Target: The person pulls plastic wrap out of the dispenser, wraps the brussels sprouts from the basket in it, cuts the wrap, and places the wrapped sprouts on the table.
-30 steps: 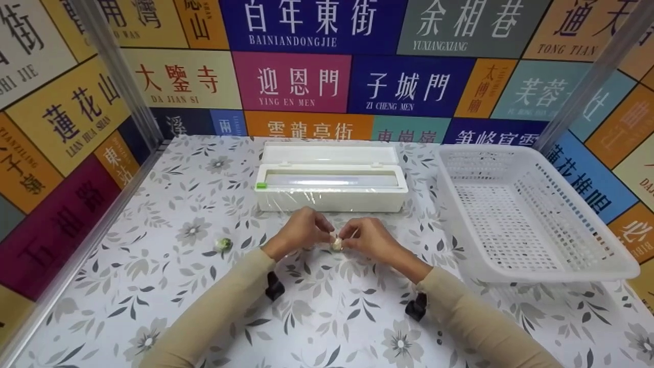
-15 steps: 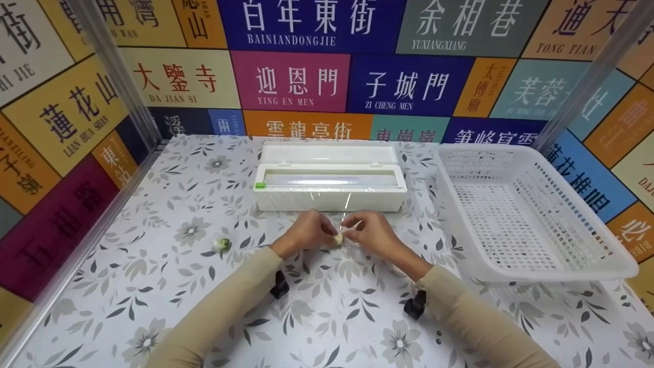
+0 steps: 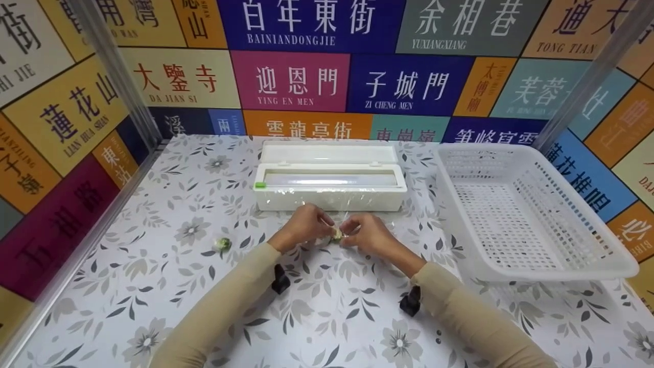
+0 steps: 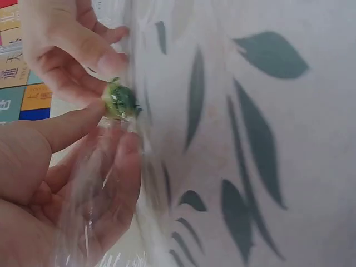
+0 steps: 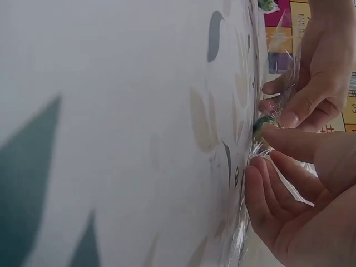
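A small round green-and-pale vegetable piece (image 3: 336, 233) lies on the table between my hands, with clear cling film (image 4: 83, 206) gathered about it. My left hand (image 3: 304, 225) pinches the film at its left side; in the left wrist view a fingertip touches the piece (image 4: 119, 101). From the right, my right hand (image 3: 370, 232) pinches film close against it, its fingers bent (image 5: 300, 183). The film runs back to a white cling film dispenser (image 3: 329, 199), whose lid stands up. A second such piece, seemingly film-wrapped (image 3: 223, 244), sits farther left.
To the right stands a white perforated plastic basket (image 3: 511, 230). The dispenser holds a film roll (image 3: 332, 180) and has a green slider (image 3: 260, 185) at its left end. A floral cloth covers the table (image 3: 153, 286); printed panels wall the back and sides.
Both hands stay around the piece, shifting slightly and working the film around it. The piece has turned a little and shows more green. The stretched film in front of the dispenser has slackened and creased.
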`<action>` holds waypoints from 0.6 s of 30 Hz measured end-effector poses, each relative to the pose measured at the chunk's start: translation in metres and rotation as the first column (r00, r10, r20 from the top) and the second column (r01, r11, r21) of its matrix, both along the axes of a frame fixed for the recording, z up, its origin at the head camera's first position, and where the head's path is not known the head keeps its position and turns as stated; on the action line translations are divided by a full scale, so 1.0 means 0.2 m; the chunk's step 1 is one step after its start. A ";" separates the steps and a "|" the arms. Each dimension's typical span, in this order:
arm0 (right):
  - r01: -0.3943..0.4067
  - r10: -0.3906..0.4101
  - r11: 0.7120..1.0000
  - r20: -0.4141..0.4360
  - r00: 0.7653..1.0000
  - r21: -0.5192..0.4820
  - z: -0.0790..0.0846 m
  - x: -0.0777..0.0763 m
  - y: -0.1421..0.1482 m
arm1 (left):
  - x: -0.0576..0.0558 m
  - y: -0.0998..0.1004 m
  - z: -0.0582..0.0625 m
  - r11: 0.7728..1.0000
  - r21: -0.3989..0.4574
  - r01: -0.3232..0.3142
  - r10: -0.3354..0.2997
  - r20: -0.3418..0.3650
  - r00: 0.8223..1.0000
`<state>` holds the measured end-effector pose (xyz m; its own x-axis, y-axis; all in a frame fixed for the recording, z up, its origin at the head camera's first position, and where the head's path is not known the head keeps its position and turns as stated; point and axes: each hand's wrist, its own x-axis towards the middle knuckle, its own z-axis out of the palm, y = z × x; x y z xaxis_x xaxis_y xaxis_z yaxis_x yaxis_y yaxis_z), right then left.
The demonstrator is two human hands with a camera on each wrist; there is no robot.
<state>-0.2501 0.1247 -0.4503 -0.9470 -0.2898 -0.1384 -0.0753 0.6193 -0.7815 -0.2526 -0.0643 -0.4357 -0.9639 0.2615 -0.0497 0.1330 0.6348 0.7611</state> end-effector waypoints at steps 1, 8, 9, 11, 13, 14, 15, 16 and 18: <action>0.001 -0.001 1.000 -0.003 1.000 0.005 0.00 0.00 0.00 | 0.00 0.00 0.02 1.000 0.014 -0.012 0.012 -0.018 1.000; 0.001 -0.001 1.000 -0.053 0.999 0.010 0.00 -0.01 0.00 | 0.06 0.00 0.14 0.994 0.108 -0.008 0.033 -0.233 0.972; -0.001 0.001 1.000 -0.064 0.998 0.011 0.01 -0.01 0.01 | 0.07 0.01 0.14 0.994 0.113 0.006 0.021 -0.238 0.971; -0.004 0.005 1.000 -0.081 0.997 0.021 0.01 -0.01 0.01 | 0.08 0.01 0.13 0.993 0.112 0.028 -0.002 -0.220 0.976; -0.014 0.017 0.999 -0.102 0.995 0.035 0.00 -0.02 0.01 | 0.09 0.02 0.11 0.993 0.111 0.038 -0.019 -0.171 0.985; -0.019 0.024 0.999 -0.112 0.993 0.042 0.00 -0.02 0.01 | 0.09 0.02 0.09 0.993 0.108 0.040 -0.023 -0.155 0.988; -0.027 0.032 0.999 -0.122 0.992 0.045 0.00 -0.02 0.01 | 0.09 0.02 0.07 0.994 0.106 0.037 -0.022 -0.137 0.990; -0.032 0.038 0.998 -0.126 0.991 0.048 0.00 -0.03 0.01 | 0.09 0.02 0.05 0.994 0.102 0.030 -0.017 -0.124 0.992; -0.044 0.050 0.998 -0.135 0.990 0.049 0.00 -0.03 0.01 | 0.08 0.03 0.02 0.996 0.092 0.015 -0.004 -0.116 0.993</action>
